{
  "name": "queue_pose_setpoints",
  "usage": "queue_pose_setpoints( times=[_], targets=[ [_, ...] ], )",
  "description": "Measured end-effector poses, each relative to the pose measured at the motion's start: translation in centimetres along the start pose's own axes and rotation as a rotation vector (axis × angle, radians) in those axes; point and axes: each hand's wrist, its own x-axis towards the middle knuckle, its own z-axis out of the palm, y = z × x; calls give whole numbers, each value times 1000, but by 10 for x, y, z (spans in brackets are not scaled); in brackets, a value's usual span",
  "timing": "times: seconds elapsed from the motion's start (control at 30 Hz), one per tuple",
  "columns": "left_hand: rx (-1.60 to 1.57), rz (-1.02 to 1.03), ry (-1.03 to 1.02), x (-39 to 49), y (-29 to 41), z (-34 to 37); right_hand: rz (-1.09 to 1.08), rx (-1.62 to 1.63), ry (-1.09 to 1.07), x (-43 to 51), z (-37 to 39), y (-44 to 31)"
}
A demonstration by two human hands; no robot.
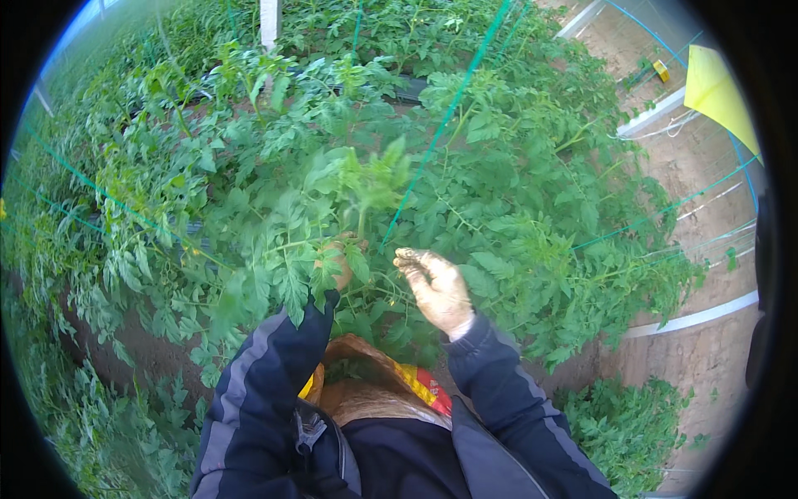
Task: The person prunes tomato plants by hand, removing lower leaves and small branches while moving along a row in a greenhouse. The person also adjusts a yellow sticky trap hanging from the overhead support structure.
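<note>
A tomato plant's leafy top (368,181) rises in front of me, partly blurred. My left hand (338,269) is at its stem (361,222), with the fingers around it; leaves cover much of that hand. Just right of the stem, my right hand (441,292) has its soil-stained thumb and fingertips close together. Whether anything thin is between them cannot be seen. A green twine (436,137) slants down from above and ends from sight between my two hands. Below them, an open plastic sack (368,399), brown with red and yellow printing, sits against my waist with some greenery inside.
Dense tomato plants (249,156) surround me on several sides. More green twine (93,184) crosses at the left. A white post (270,25) stands at the back. On the right are a yellow sheet (723,93), a pale strip (692,317) and an earthen surface (704,268).
</note>
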Motion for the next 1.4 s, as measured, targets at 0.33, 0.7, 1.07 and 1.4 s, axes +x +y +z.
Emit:
queue_pose_setpoints(
  times=[0.33, 0.7, 1.07, 1.4],
  targets=[
    [-129, -52, -193, 45, -16, 23, 76, -18, 0, -3, 13, 21],
    [609, -12, -161, 65, -4, 60, -12, -141, -120, 17, 20, 32],
    [1368, -97, -248, 39, 2, 118, 31, 474, 382, -71, 51, 63],
    [803, -100, -238, -14, -23, 58, 258, 194, 353, -167, 17, 91]
  ],
)
